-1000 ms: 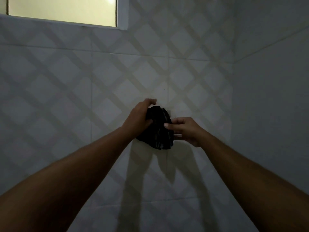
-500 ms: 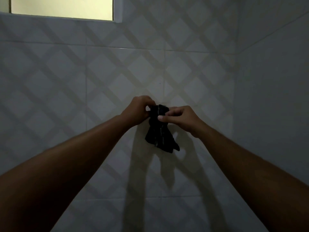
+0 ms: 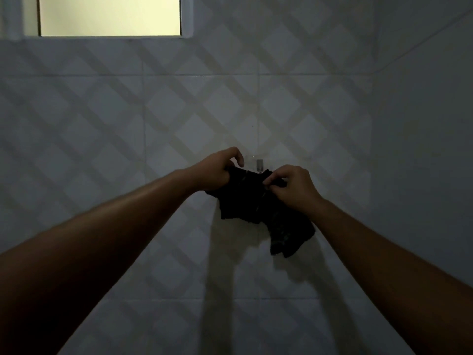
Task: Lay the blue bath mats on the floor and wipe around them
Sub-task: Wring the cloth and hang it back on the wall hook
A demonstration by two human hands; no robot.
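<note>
dark crumpled cloth [image 3: 244, 197] held up against the diamond-patterned white tiled wall [image 3: 179, 111]
left hand [image 3: 217, 172] grips its top left edge, right hand [image 3: 293, 188] pinches the right; small metal wall hook [image 3: 259, 165] just above, between them.

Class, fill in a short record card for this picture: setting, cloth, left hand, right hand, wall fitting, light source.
Setting: dim room, tiled wall
Held: dark cloth, crumpled, tail hanging lower right
Grip one: left hand grips its left end
Grip two: right hand pinches its top edge
Fitting: metal hook just above the cloth; caught on it or not, cannot tell
Light: window, upper left
</note>
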